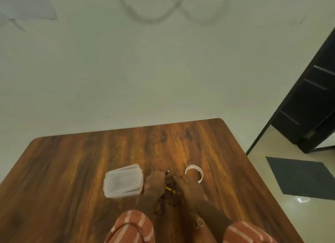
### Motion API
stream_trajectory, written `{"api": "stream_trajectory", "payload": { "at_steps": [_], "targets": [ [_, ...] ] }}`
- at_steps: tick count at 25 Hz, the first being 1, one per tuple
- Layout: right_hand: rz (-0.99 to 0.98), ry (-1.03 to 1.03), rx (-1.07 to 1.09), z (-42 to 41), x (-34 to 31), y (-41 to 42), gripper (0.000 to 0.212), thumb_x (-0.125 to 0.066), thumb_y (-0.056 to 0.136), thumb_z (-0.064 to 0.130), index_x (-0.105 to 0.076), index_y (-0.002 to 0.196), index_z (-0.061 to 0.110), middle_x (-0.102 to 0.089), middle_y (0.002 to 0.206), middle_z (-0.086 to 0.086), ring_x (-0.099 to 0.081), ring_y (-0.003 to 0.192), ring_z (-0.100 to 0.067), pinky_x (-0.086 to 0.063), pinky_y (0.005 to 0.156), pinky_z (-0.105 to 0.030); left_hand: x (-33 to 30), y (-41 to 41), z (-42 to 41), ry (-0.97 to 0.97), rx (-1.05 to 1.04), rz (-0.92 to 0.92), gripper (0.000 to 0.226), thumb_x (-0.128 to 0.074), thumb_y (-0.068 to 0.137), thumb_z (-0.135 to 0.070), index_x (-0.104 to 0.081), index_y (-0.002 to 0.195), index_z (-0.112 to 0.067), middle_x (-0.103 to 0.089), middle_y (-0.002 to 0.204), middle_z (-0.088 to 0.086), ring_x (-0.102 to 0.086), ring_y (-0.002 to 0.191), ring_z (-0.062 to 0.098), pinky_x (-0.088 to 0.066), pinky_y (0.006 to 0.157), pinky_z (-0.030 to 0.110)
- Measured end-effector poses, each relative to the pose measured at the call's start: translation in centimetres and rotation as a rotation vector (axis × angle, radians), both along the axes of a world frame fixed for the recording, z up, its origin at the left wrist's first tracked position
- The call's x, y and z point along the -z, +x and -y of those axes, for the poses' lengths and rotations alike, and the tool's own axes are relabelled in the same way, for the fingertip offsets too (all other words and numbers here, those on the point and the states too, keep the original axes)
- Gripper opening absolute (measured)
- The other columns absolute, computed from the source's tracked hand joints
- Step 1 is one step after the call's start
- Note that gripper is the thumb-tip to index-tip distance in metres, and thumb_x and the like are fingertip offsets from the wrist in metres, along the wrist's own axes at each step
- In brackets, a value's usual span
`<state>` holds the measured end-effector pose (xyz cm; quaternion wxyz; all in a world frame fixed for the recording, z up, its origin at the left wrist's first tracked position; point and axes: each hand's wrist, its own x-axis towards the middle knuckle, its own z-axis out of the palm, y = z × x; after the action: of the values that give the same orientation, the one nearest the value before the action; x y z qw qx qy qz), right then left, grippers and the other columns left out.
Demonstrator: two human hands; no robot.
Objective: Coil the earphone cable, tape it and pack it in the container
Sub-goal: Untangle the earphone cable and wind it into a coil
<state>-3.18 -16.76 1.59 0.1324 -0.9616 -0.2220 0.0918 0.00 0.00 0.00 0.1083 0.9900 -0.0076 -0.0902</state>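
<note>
A black earphone cable (169,184) with a yellow tag lies loosely bunched on the wooden table (72,170), its plug pointing away from me. My left hand (154,182) rests on the cable's left side and my right hand (188,185) on its right side, fingers curled over the strands. A loop of cable trails toward me between my wrists. A clear plastic container (122,181) with its lid on sits just left of my left hand. A white tape roll (194,172) lies flat just beyond my right hand.
Small scissors (198,222) lie partly under my right forearm. The table's right edge drops to a tiled floor with a dark mat (301,177). A pale wall rises behind the table's far edge.
</note>
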Motion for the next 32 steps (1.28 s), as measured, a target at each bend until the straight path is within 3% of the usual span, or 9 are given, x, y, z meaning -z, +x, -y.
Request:
{"api": "stream_trajectory", "payload": {
  "at_steps": [5,10,14,19,23,26,29,30,32],
  "targets": [
    [0.017,0.05,0.01,0.3,1.7,0.5,0.061,-0.043,0.092,0.023,-0.035,0.151,0.021,-0.036,0.154,-0.001,-0.034,0.142,-0.02,-0.034,0.108,-0.03,2.9,1.3,0.3,0.054,-0.055,-0.062,0.031,-0.039,0.101,-0.014,-0.062,0.121,-0.017,-0.059,0.129,0.006,-0.055,0.121,0.024,-0.053,0.095,0.037],
    [-0.012,0.089,0.039,0.5,2.9,0.8,0.063,-0.048,0.088,0.022,-0.038,0.15,0.017,-0.04,0.15,-0.004,-0.031,0.144,-0.022,-0.036,0.111,-0.032,4.8,1.3,0.3,0.136,-0.037,-0.06,0.033,-0.04,0.099,-0.008,-0.063,0.12,-0.019,-0.061,0.129,0.003,-0.051,0.125,0.024,-0.052,0.094,0.037],
    [0.132,0.138,-0.008,0.7,3.5,0.4,0.059,-0.071,0.07,0.019,-0.064,0.128,0.011,-0.065,0.121,-0.006,-0.064,0.114,-0.027,-0.056,0.092,-0.033,5.4,1.2,0.2,0.124,-0.025,-0.074,0.034,-0.037,0.1,-0.008,-0.06,0.123,-0.019,-0.058,0.131,0.004,-0.052,0.124,0.024,-0.05,0.098,0.036],
    [-0.023,0.13,0.037,1.1,3.6,0.0,0.063,-0.049,0.09,0.029,-0.037,0.151,0.018,-0.041,0.149,-0.004,-0.029,0.145,-0.018,-0.032,0.113,-0.029,5.5,1.3,0.2,0.085,-0.045,-0.052,0.03,-0.038,0.101,-0.013,-0.062,0.12,-0.017,-0.062,0.126,0.004,-0.059,0.118,0.021,-0.051,0.096,0.032],
    [-0.014,0.104,0.076,1.4,2.6,0.3,0.066,-0.046,0.089,0.029,-0.03,0.153,0.025,-0.035,0.15,0.002,-0.028,0.144,-0.016,-0.04,0.105,-0.03,5.3,1.4,-0.4,0.064,-0.061,-0.064,0.026,-0.044,0.1,-0.018,-0.062,0.119,-0.018,-0.064,0.126,0.003,-0.062,0.116,0.021,-0.052,0.098,0.032],
    [-0.015,0.155,0.125,1.5,2.0,-0.1,0.064,-0.047,0.089,0.021,-0.035,0.151,0.029,-0.038,0.148,0.002,-0.041,0.135,-0.021,-0.045,0.1,-0.031,4.0,0.9,-0.4,-0.061,-0.134,-0.056,0.028,-0.051,0.096,-0.032,-0.066,0.115,-0.018,-0.069,0.12,0.002,-0.066,0.11,0.02,-0.053,0.095,0.032],
    [0.001,0.344,0.206,1.1,1.4,-0.9,0.055,-0.052,0.087,0.012,-0.052,0.139,0.027,-0.05,0.135,0.001,-0.051,0.124,-0.022,-0.045,0.1,-0.031,1.0,0.5,-0.3,-0.353,-0.291,-0.041,0.039,-0.066,0.084,-0.053,-0.075,0.091,-0.015,-0.075,0.093,0.001,-0.069,0.085,0.016,-0.055,0.076,0.031],
    [0.006,0.416,0.223,0.8,1.1,-0.9,0.053,-0.055,0.084,0.008,-0.056,0.135,0.022,-0.055,0.13,0.0,-0.053,0.121,-0.023,-0.045,0.101,-0.033,-0.7,0.7,-0.3,-0.487,-0.31,-0.023,0.037,-0.072,0.079,-0.051,-0.075,0.08,-0.015,-0.075,0.083,0.001,-0.067,0.077,0.014,-0.054,0.07,0.033],
    [-0.12,0.719,0.277,-0.7,-0.8,-0.7,0.045,-0.062,0.08,0.009,-0.059,0.124,0.019,-0.062,0.12,0.003,-0.058,0.114,-0.02,-0.046,0.104,-0.043,-4.9,1.3,-0.5,-0.7,-0.252,0.006,0.015,-0.078,0.078,-0.029,-0.071,0.074,-0.016,-0.072,0.078,0.004,-0.065,0.073,0.015,-0.056,0.075,0.041]
  ]
}}
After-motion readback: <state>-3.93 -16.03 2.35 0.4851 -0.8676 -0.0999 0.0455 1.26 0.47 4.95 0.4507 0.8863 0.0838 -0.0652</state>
